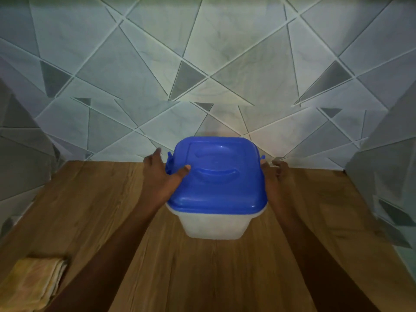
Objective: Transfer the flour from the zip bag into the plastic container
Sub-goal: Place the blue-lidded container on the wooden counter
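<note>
A translucent white plastic container [212, 224] with a blue lid [217, 176] sits in the middle of the wooden table, near the wall. The lid is on and has a moulded handle on top. My left hand [161, 176] holds the container's left side, thumb resting on the lid by a blue side clip. My right hand [275, 176] presses against the right side, partly hidden behind the lid. No zip bag of flour is in view.
A folded yellow cloth [33, 282] lies at the table's near left corner. The wooden table [94, 210] meets a tiled wall [202, 75] with a geometric pattern at the back and on both sides.
</note>
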`<state>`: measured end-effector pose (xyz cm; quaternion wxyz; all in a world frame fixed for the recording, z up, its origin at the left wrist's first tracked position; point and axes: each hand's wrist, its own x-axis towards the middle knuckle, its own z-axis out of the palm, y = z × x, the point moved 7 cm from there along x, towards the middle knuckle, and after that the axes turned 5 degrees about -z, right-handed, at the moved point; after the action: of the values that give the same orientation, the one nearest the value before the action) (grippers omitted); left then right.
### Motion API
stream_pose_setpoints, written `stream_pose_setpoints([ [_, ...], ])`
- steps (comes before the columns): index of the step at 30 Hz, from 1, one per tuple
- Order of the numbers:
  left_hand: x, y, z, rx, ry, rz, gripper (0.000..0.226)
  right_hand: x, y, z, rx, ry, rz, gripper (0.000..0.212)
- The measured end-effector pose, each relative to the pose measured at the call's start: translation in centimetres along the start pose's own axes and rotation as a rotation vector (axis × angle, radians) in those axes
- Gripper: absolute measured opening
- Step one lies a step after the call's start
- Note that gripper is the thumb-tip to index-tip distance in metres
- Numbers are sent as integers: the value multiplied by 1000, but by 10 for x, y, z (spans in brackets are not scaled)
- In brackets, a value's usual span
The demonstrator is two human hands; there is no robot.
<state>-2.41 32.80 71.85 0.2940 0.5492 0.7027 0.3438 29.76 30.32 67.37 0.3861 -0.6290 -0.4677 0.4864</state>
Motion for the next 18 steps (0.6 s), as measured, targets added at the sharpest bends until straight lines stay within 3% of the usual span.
stream_pose_setpoints([
  [2,9,13,10,82,-27,129,87,3,-12,0,-19,293,-139,65],
  [3,14,15,20,175,-76,162,86,3,-21,4,-105,343,-187,61],
  [6,21,12,41,341,-194,197,77,15,-29,2,-406,331,-209,36],
  [8,23,10,44,342,-211,208,75,25,-29,-3,-573,212,-239,19],
  [11,25,8,43,349,-219,208,74,27,-28,-1,-606,83,-281,60],
  [12,25,8,43,342,-224,204,74,26,-28,-4,-651,104,-240,63],
  [15,23,12,46,360,-224,202,75,13,-40,-9,-751,201,-278,45],
  [18,24,11,47,368,-226,199,76,10,-39,-16,-697,240,-312,43],
])
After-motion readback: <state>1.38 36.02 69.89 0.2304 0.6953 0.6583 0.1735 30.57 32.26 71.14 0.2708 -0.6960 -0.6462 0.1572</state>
